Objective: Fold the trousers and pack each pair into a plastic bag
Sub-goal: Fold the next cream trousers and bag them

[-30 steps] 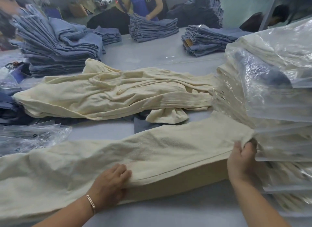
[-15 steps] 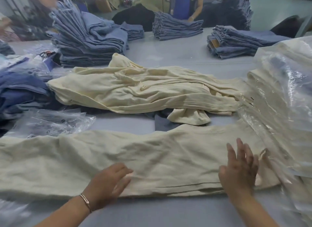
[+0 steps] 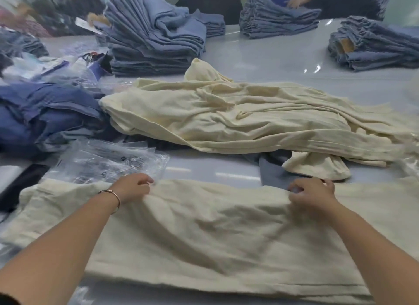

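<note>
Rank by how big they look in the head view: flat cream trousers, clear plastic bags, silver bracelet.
1. Flat cream trousers, though nearest the camera.
2. Clear plastic bags.
3. Silver bracelet.

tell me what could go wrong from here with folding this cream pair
1. The left hand and right hand pinch the far edge of the cream trousers, which lie rumpled; folding now may trap creases.
2. The loose cream pile and a blue scrap lie just beyond that edge and could get caught up.
3. The plastic bags by the left hand may slide away.
</note>
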`<state>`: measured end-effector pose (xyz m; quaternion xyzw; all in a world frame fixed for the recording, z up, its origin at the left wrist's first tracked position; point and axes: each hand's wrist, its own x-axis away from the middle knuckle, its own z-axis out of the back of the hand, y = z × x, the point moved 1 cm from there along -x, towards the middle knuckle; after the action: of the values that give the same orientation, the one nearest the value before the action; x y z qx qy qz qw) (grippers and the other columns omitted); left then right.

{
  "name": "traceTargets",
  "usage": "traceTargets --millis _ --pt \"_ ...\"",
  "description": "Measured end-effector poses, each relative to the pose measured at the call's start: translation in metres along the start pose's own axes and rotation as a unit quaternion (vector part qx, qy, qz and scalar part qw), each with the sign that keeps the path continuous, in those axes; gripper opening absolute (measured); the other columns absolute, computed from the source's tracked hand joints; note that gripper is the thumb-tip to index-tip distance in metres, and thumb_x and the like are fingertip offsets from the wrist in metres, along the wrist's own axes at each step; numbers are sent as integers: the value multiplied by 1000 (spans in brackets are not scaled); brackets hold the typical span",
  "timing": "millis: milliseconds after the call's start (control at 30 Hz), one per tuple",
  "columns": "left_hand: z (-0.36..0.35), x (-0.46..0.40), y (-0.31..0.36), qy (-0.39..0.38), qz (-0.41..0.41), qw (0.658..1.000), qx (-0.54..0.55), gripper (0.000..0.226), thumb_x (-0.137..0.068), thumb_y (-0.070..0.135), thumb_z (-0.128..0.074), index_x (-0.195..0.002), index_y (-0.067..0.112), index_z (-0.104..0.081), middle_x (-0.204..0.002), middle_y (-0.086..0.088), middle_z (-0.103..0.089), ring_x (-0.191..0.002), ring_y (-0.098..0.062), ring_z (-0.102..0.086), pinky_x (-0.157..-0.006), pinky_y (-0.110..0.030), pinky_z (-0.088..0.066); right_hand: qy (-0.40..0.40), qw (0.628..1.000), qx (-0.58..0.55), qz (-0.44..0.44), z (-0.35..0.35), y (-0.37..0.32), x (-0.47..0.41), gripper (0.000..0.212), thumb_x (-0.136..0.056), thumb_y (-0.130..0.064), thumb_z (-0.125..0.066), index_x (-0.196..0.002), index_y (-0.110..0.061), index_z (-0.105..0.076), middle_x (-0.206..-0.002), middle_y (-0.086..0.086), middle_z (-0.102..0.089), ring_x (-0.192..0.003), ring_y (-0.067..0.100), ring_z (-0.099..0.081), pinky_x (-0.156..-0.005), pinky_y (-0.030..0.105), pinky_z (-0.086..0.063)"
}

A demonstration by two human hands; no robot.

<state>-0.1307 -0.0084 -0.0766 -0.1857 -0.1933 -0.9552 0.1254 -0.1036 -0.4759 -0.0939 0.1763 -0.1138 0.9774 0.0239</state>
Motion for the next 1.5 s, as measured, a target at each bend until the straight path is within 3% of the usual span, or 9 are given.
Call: traceTargets --millis 200,433,633,733,800,967,1133,1267,1500 --pt "15 -26 -18 -141 -33 985 -91 60 -51 55 -70 -106 32 -61 -109 11 -60 -101 -11 -58 -92 -27 -46 -136 990 42 3 22 21 0 73 -43 -52 -72 -109 -32 -48 -110 -6 -51 -101 15 -52 -84 31 -46" --pt "46 -30 -35 -173 -123 975 -64 51 -49 61 -78 -79 23 -64 -77 11 -68 -70 -4 -61 -62 -19 -42 -43 981 184 -49 44 31 10 21 -65 -44 -69 -75 -43 -50 -83 -18 -59 -82 10 -56 -60 26 -41" --pt "34 -26 -32 117 -173 966 -150 60 -64 66 -73 -108 29 -57 -104 8 -62 -100 -19 -57 -86 -36 -44 154 957 171 -179 25 12 21 45 -79 -31 -63 -122 -28 -51 -128 6 -48 -120 27 -39 -100 39 -29" --pt "17 -15 -53 279 -190 928 -156 79 -81 74 -37 -133 15 -49 -126 -8 -54 -117 -30 -47 -100 -45 -34 318 946 18 -67 -2 -26 40 66 -77 -25 -53 -140 -10 -41 -149 16 -31 -136 33 -26 -112 47 -13" --pt "-1 -3 -73 251 -139 947 -144 79 -90 68 -16 -143 15 -40 -143 -9 -45 -133 -30 -38 -110 -50 -22 357 933 -15 32 -26 -66 57 69 -75 -29 -46 -140 -6 -42 -150 16 -34 -138 31 -29 -112 50 -17" --pt "-51 12 -106 138 -93 968 -189 96 -77 74 20 -153 26 -14 -160 3 -12 -148 -19 -8 -117 -48 1 83 987 92 100 -103 -107 72 85 -82 -72 14 -152 -30 -5 -158 -4 16 -145 14 17 -119 41 4" --pt "-43 21 -122 221 11 964 -145 75 -87 66 -1 -153 30 -11 -161 2 -7 -149 -21 0 -116 -47 8 74 989 106 76 -110 -101 71 67 -94 -63 -14 -151 -36 7 -150 -12 33 -137 4 29 -117 39 8" --pt "-39 25 -150 125 47 978 -160 68 -94 64 -15 -152 34 0 -162 6 5 -148 -16 8 -118 -50 -2 82 988 106 79 -109 -102 74 66 -95 -63 -17 -150 -38 8 -149 -13 33 -137 1 25 -117 39 6" --pt "0 88 -202 298 148 940 -70 48 -91 34 -55 -134 11 -52 -144 -11 -46 -134 -33 -36 -109 -49 -29 93 991 67 73 -114 -100 78 64 -95 -60 -19 -152 -36 0 -156 -15 20 -147 9 10 -117 40 -1"
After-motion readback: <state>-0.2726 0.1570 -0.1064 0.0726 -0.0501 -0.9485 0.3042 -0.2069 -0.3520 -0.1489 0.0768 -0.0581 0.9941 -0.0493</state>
